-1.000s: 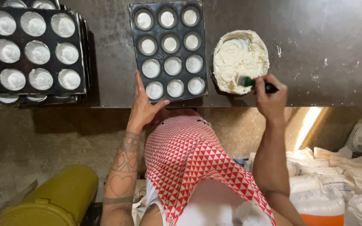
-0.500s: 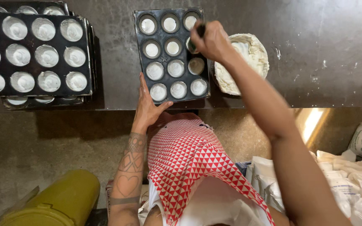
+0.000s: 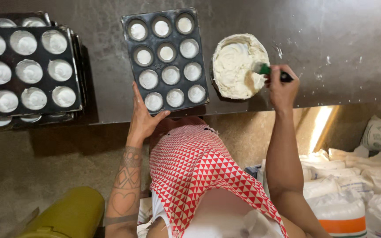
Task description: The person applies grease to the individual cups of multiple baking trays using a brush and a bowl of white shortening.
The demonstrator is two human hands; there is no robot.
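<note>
A dark muffin tray (image 3: 166, 57) with white-coated cups lies on the grey counter. My left hand (image 3: 144, 117) rests flat against its near left corner, steadying it. To the tray's right stands a round bowl (image 3: 239, 65) full of white paste. My right hand (image 3: 282, 86) grips a green-handled brush (image 3: 267, 70), whose bristle end dips into the paste at the bowl's right side. A red and white patterned cloth (image 3: 199, 172) hangs in front of me below the counter edge.
A stack of dark muffin trays (image 3: 25, 70) with white-coated cups sits at the counter's left. A yellow cylinder (image 3: 67, 216) lies on the floor at lower left. White sacks (image 3: 358, 176) and a white and orange bucket (image 3: 340, 216) are at lower right.
My right hand carried the brush from the bowl over the tray's right cups, then back into the bowl. My left hand stayed at the tray's near corner.
</note>
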